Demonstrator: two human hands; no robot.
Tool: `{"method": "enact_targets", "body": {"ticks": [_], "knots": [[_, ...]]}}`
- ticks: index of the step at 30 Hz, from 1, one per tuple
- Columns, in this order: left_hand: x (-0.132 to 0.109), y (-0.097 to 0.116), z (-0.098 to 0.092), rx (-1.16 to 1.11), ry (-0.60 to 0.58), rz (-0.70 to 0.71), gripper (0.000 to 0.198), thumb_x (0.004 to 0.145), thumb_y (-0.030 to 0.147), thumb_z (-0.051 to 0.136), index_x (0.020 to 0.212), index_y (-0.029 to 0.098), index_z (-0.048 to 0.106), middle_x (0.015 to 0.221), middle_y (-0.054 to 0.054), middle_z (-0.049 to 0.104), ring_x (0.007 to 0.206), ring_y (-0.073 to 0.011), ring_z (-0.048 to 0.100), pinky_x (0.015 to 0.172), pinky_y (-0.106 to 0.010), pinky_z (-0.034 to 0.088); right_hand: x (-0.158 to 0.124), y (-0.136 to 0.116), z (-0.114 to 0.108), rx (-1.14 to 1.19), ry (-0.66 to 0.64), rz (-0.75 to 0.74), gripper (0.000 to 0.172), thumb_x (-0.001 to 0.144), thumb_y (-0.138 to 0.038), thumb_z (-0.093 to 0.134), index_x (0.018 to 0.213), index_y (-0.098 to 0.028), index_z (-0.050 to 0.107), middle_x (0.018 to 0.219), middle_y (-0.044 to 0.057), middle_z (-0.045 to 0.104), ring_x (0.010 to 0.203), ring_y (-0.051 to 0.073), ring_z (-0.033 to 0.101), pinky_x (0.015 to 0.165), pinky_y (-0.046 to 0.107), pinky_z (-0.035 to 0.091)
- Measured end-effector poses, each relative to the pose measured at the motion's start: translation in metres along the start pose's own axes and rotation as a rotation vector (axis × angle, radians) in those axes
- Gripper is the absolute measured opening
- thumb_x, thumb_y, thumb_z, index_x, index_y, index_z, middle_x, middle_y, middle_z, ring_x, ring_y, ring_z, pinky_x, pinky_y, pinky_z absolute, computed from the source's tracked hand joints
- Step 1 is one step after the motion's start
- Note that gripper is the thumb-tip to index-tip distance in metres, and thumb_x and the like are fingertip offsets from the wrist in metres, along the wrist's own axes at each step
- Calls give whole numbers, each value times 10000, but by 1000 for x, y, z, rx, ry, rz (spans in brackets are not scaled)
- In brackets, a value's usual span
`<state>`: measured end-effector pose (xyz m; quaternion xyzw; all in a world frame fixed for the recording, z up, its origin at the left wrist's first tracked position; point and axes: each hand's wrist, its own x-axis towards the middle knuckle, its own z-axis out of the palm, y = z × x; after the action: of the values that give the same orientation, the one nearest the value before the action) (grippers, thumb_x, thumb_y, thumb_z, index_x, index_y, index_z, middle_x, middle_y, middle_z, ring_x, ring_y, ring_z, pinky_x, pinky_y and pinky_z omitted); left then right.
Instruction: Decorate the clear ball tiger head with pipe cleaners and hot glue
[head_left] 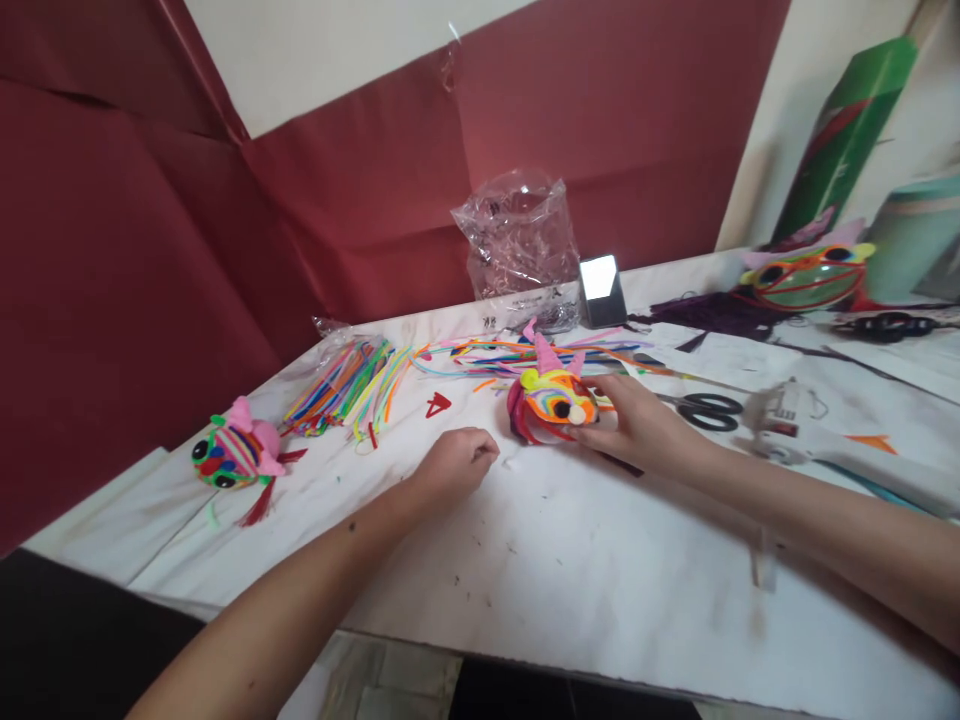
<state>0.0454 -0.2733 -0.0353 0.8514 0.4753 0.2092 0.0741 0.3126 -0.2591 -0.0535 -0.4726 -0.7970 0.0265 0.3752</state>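
White table (585,600) comes first; over it the left hand (459,462) curls into a loose fist, and I can't tell whether anything is inside. Slightly beyond, the right hand (630,422) grips the pink-horned toy (551,392) by one side, mid-table. Behind lie bright pipe cleaners (337,392), then a clear bag (521,245) before red paper (622,150).

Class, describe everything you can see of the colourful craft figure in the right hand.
The craft figure has a face in bands of orange, yellow and other bright colours, apparently fuzzy stems. A dark round eye, a pale ball beside it, a yellow rounded piece and pink pointed parts on top show; red strands hang along one side. It is upright, low over the white table; whether it rests there is unclear. The right hand grips one side, hiding part; the left hand is apart.
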Motion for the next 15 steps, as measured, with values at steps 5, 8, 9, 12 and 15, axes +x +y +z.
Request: {"method": "enact_targets", "body": {"ticks": [5, 8, 9, 12, 15], "knots": [[2, -9, 8, 48, 1, -71, 222, 767, 98, 481, 753, 188, 684, 763, -13, 698, 717, -148, 632, 698, -254, 481, -3, 3, 4, 0, -6, 23, 529, 743, -460, 588, 1149, -123, 550, 1072, 181, 642, 1013, 361, 587, 847, 508, 480], [7, -16, 9, 31, -109, -54, 209, 748, 91, 510, 770, 189, 693, 814, -20, 695, 767, -151, 636, 726, -256, 478, -3, 3, 4, 4, 1, 20, 519, 740, -447, 588, 1139, -117, 553, 1063, 182, 646, 995, 356, 596, 839, 503, 485], [8, -17, 10, 26, -127, -45, 196, 745, 97, 522, 776, 189, 692, 834, -23, 689, 782, -152, 634, 732, -255, 476, -3, 2, 4, 6, 6, 19, 510, 736, -446, 588, 1130, -123, 556, 1053, 177, 651, 986, 353, 599, 835, 504, 487], [8, -19, 15, 12, -143, -16, 177, 764, 107, 513, 767, 185, 672, 837, -26, 659, 782, -143, 617, 740, -249, 465, -2, 1, 3, 13, 21, 18, 474, 731, -450, 588, 1101, -154, 566, 1028, 155, 665, 963, 343, 608, 820, 504, 496], [5, -18, 19, 39, -132, 22, 190, 804, 118, 452, 742, 176, 622, 801, -32, 619, 763, -147, 580, 742, -266, 453, -3, -2, 2, 24, 28, 10, 455, 739, -448, 589, 1100, -171, 567, 1045, 145, 666, 969, 336, 610, 828, 494, 498]]}}
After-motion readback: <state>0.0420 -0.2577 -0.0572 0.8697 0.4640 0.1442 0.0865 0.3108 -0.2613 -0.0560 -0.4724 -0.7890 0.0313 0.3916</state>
